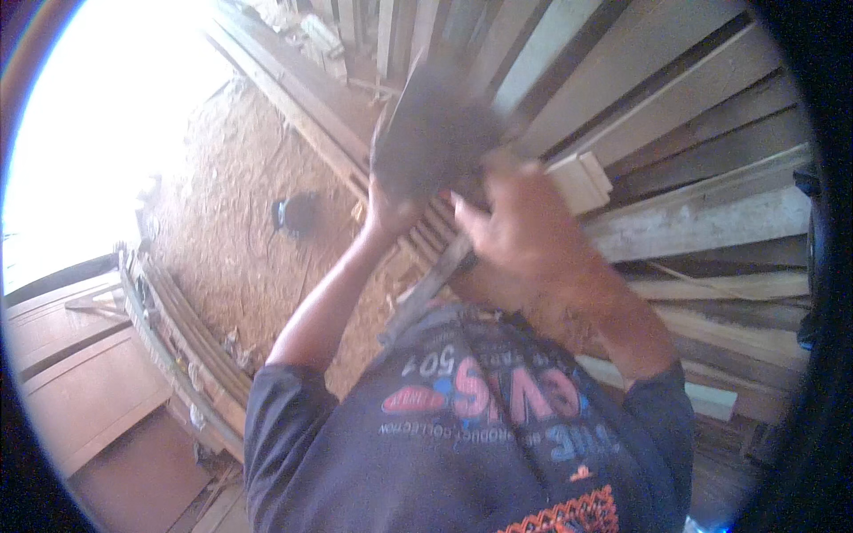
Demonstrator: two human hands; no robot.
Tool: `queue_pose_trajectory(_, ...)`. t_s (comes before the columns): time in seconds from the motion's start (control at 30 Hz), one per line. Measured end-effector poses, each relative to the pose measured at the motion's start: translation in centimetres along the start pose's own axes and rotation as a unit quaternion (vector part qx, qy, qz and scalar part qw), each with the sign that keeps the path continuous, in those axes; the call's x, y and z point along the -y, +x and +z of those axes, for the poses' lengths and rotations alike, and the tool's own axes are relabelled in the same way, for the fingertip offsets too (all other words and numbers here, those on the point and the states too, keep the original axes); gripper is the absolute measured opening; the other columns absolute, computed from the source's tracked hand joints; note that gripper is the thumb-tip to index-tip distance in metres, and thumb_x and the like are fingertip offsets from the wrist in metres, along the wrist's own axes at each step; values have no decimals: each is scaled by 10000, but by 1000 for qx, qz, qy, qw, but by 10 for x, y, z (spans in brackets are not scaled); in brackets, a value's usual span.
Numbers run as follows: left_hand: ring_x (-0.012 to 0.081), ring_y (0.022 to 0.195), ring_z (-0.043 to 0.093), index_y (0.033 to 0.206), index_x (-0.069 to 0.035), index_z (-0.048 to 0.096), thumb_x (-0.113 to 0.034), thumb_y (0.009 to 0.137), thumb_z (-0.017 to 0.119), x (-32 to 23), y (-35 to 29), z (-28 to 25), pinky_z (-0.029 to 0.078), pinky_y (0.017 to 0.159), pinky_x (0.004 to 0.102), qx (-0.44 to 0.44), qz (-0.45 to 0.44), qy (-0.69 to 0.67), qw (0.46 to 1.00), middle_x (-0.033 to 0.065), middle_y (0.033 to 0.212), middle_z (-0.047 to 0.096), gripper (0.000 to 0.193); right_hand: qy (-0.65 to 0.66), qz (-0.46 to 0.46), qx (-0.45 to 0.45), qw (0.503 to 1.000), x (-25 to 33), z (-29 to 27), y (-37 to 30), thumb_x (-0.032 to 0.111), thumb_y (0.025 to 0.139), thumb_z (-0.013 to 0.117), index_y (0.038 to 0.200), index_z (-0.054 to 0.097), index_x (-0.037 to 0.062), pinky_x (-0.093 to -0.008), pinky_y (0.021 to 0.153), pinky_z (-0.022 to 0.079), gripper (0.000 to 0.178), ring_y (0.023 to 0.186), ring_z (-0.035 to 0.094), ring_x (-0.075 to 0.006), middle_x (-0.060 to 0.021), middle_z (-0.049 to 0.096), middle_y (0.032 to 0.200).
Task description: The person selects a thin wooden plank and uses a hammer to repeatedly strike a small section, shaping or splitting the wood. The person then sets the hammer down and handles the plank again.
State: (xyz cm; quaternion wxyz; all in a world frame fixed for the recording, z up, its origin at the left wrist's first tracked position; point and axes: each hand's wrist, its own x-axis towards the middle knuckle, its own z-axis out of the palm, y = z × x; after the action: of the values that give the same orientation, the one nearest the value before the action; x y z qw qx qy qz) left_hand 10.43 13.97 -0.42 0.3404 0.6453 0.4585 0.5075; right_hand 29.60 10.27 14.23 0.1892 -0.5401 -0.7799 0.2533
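Note:
A dark grey, rounded, fairly flat thing is held up in front of me; blur hides what kind it is. My left hand grips its lower left edge, the fingers mostly behind it. By its lower right edge is my right hand, with the thumb pointing toward the thing. Motion smears the right fingers, so their hold is unclear. A small red spot shows between the thing and the right thumb. Just below the hands lie narrow wooden slats and a grey bar slanting toward my body.
Many long planks are stacked on the right and far side. A long timber beam runs diagonally on the left, beside sandy ground with a small dark object on it. Brown panels lie at the lower left.

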Motion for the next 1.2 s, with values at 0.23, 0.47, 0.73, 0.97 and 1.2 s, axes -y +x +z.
queue_pose_trajectory(0.23,143,734,653,1004,-5,687,-237,914,848,-35,31,-20,541,681,345,-13,-123,-27,992,35,813,707,297,176,-3,-178,968,8,-31,-10,82,927,803,1087,725,-13,-341,791,576,201,886,743,-168,-94,791,977)
queue_pose_trajectory(0.47,104,759,644,969,-16,675,-260,941,833,-61,41,-10,538,675,315,35,-144,-74,986,27,801,689,292,198,34,-160,967,-12,-24,-16,59,905,793,1152,705,-12,-402,872,597,271,962,790,-307,-180,795,1052)
queue_pose_trajectory(0.73,109,799,661,983,-19,700,-271,945,827,-50,33,-11,550,695,327,78,-148,-9,986,49,863,730,285,235,-32,-239,942,10,-31,-13,94,919,826,1055,713,-13,-348,753,578,207,838,744,-176,-86,773,912)
queue_pose_trajectory(0.97,250,872,708,1103,-22,745,-148,866,810,-22,10,-2,576,795,382,38,62,101,992,111,991,774,276,-79,15,45,996,4,4,1,259,925,754,1032,656,-9,-562,816,582,305,881,720,-478,-234,729,895)
queue_pose_trajectory(1.2,294,1063,680,1079,-29,739,-95,814,764,-5,-28,-3,533,944,463,155,-105,110,976,148,1104,740,275,-63,-24,57,996,-3,17,-16,232,913,761,1095,640,15,-557,816,595,307,897,729,-476,-261,736,924)
